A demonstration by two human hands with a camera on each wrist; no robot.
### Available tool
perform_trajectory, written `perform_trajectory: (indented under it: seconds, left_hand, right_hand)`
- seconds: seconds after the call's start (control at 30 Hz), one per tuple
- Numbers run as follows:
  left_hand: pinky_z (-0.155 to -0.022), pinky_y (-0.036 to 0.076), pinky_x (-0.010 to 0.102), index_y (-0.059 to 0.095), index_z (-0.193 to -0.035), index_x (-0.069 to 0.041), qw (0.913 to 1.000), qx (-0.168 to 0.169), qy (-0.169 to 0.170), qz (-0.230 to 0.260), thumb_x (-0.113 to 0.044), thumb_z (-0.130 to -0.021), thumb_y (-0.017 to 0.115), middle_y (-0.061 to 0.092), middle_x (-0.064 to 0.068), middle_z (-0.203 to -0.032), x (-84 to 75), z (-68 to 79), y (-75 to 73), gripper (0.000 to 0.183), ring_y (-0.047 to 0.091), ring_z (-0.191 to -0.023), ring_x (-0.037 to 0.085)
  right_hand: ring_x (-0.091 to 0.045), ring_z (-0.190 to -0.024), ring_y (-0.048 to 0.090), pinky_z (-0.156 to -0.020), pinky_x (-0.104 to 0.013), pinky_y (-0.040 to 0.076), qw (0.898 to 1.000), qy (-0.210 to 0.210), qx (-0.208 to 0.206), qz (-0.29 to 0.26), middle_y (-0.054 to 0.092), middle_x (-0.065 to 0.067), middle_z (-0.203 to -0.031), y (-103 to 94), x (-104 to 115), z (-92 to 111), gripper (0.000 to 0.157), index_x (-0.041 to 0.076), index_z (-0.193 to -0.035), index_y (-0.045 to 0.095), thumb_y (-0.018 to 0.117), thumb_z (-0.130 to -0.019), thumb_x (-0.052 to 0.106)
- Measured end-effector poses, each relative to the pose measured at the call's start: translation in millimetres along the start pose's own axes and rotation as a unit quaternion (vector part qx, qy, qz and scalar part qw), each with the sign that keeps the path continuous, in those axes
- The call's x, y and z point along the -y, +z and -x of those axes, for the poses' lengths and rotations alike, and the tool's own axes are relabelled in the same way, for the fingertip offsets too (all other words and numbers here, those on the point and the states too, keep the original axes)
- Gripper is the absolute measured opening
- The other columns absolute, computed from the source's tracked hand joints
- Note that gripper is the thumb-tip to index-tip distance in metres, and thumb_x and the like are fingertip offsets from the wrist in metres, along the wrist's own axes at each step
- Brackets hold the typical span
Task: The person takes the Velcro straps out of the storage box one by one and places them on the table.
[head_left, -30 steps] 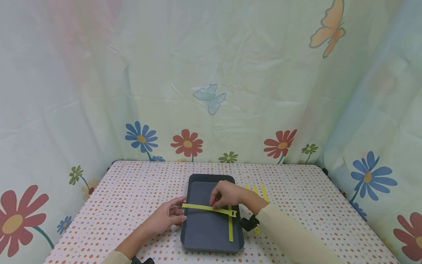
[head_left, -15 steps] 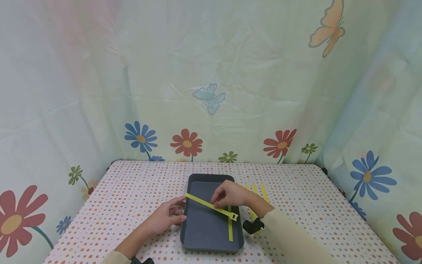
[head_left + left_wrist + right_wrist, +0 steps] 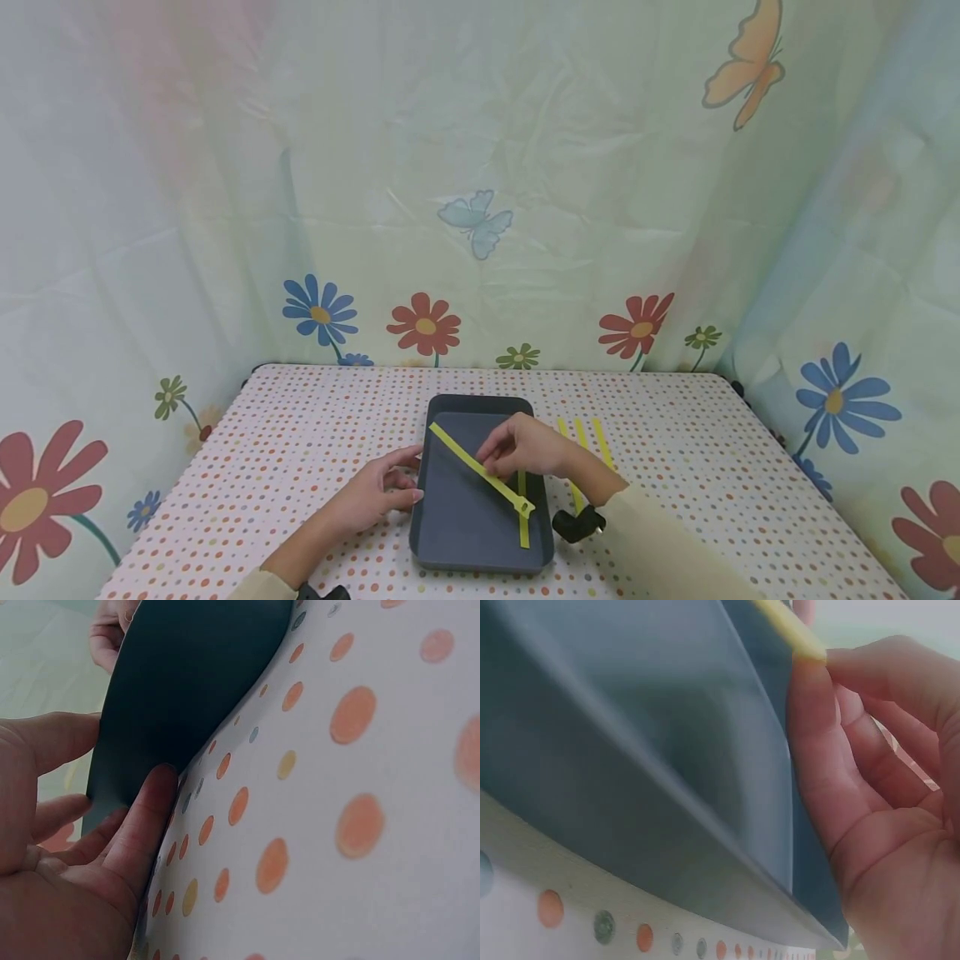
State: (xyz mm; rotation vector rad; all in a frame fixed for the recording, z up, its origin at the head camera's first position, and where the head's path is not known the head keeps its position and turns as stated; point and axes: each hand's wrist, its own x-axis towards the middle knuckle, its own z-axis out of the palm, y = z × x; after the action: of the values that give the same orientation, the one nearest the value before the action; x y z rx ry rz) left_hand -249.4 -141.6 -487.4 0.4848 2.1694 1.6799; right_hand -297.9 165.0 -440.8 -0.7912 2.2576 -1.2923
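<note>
My right hand (image 3: 521, 446) pinches a yellow cable strap (image 3: 474, 463) with a slotted head between thumb and fingertips. The strap slants over the grey tray (image 3: 465, 537), its plain end toward the far left and its slotted head toward the near right. In the right wrist view the pinched strap (image 3: 795, 634) shows at the fingertips. Beneath its head, a second yellow strap (image 3: 524, 532) lies lengthwise along the tray's right side. My left hand (image 3: 375, 498) rests its spread fingertips against the tray's left wall; the left wrist view shows those fingers (image 3: 142, 825) touching the outer side.
Several more yellow straps (image 3: 582, 433) lie on the dotted tabletop (image 3: 337, 425) to the right of the tray, partly hidden by the right forearm. A flowered curtain (image 3: 480, 308) stands behind the table and along both sides.
The pinched strap has turned clockwise, from nearly crosswise to a steep diagonal; its plain end swung away and its slotted head came nearer. The left hand and tray have hardly moved.
</note>
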Motion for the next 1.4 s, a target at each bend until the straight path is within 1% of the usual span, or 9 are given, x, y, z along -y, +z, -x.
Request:
perform_trajectory:
  seconds: [0.17, 0.3, 0.53, 0.67, 0.77, 0.87, 1.0, 1.13, 1.4]
  left_hand:
    - [-0.080, 0.059, 0.029, 0.036, -0.158, -0.005, 1.0000, 0.000, 0.000, 0.003, -0.014, -0.097, 0.072, 0.051, 0.021, -0.146, -0.1, 0.1, 0.1, 0.072, 0.066, -0.100, 0.021]
    - [-0.081, 0.059, 0.029, 0.036, -0.158, -0.005, 1.0000, 0.001, -0.001, 0.008, -0.014, -0.097, 0.072, 0.051, 0.021, -0.146, 0.0, 0.0, 0.2, 0.072, 0.066, -0.101, 0.021]
    - [-0.082, 0.060, 0.030, 0.036, -0.158, -0.005, 0.9999, 0.001, -0.001, 0.012, -0.014, -0.097, 0.072, 0.051, 0.022, -0.146, 0.7, -0.2, 0.0, 0.072, 0.065, -0.101, 0.021]
    - [-0.082, 0.060, 0.030, 0.036, -0.158, -0.004, 0.9999, 0.001, 0.001, 0.011, -0.013, -0.097, 0.071, 0.051, 0.022, -0.146, 1.1, -0.3, -0.2, 0.071, 0.065, -0.100, 0.021]
    - [-0.082, 0.060, 0.030, 0.036, -0.158, -0.004, 0.9999, 0.002, 0.002, 0.010, -0.013, -0.097, 0.071, 0.051, 0.022, -0.146, 1.2, -0.4, -0.2, 0.071, 0.065, -0.100, 0.021]
    - [-0.081, 0.060, 0.030, 0.036, -0.158, -0.004, 1.0000, 0.002, 0.000, 0.008, -0.013, -0.097, 0.071, 0.051, 0.022, -0.146, 1.1, -0.6, -0.2, 0.071, 0.065, -0.100, 0.021]
    - [-0.080, 0.059, 0.030, 0.037, -0.158, -0.004, 1.0000, 0.000, -0.002, 0.002, -0.014, -0.097, 0.072, 0.052, 0.022, -0.145, 1.2, -0.8, -0.4, 0.071, 0.065, -0.099, 0.020]
    - [-0.080, 0.059, 0.030, 0.037, -0.158, -0.005, 1.0000, 0.001, -0.003, -0.002, -0.014, -0.096, 0.072, 0.052, 0.022, -0.145, 1.5, -1.0, -0.5, 0.071, 0.065, -0.099, 0.020]
    - [-0.081, 0.059, 0.030, 0.037, -0.158, -0.004, 1.0000, 0.001, -0.003, 0.000, -0.013, -0.097, 0.072, 0.052, 0.022, -0.145, 1.4, -1.4, -0.5, 0.071, 0.065, -0.099, 0.020]
  right_hand:
    - [-0.017, -0.075, 0.071, -0.072, -0.034, 0.062, 1.000, 0.003, -0.017, -0.014, 0.077, -0.013, -0.090, 1.3, -2.0, 2.6, 0.017, 0.003, -0.106, 0.079, 0.078, -0.089, 0.005]
    - [-0.018, -0.076, 0.071, -0.072, -0.034, 0.061, 0.999, 0.000, -0.024, -0.027, 0.077, -0.014, -0.092, 1.4, -2.8, 5.3, 0.021, 0.002, -0.110, 0.077, 0.077, -0.089, 0.004]
    - [-0.017, -0.075, 0.070, -0.071, -0.034, 0.061, 0.997, -0.026, -0.026, -0.064, 0.075, -0.020, -0.095, 1.0, -3.9, 9.9, 0.029, -0.004, -0.119, 0.072, 0.074, -0.090, 0.002]
    - [-0.017, -0.075, 0.070, -0.071, -0.034, 0.061, 0.995, -0.027, -0.035, -0.090, 0.075, -0.016, -0.093, 0.6, -7.0, 11.7, 0.033, -0.006, -0.122, 0.070, 0.073, -0.089, 0.000]
    - [-0.017, -0.075, 0.070, -0.072, -0.035, 0.062, 0.993, -0.026, -0.044, -0.103, 0.074, -0.010, -0.092, 0.3, -8.9, 13.2, 0.033, -0.007, -0.123, 0.069, 0.073, -0.090, 0.001]
    - [-0.016, -0.076, 0.071, -0.073, -0.036, 0.062, 0.992, -0.031, -0.051, -0.108, 0.074, -0.009, -0.092, 0.2, -9.1, 15.3, 0.032, -0.007, -0.121, 0.069, 0.074, -0.091, 0.003]
    - [-0.015, -0.077, 0.071, -0.074, -0.035, 0.063, 0.991, -0.030, -0.059, -0.113, 0.074, -0.010, -0.094, 0.5, -9.1, 17.9, 0.031, -0.008, -0.120, 0.070, 0.073, -0.091, 0.003]
    - [-0.013, -0.078, 0.071, -0.075, -0.033, 0.063, 0.991, -0.020, -0.074, -0.112, 0.074, -0.010, -0.095, 1.4, -10.6, 19.5, 0.030, -0.007, -0.119, 0.070, 0.073, -0.091, 0.002]
    - [-0.014, -0.081, 0.072, -0.076, -0.034, 0.063, 0.988, -0.011, -0.097, -0.116, 0.073, -0.010, -0.096, 5.1, -12.6, 21.6, 0.033, -0.006, -0.122, 0.070, 0.075, -0.090, 0.003]
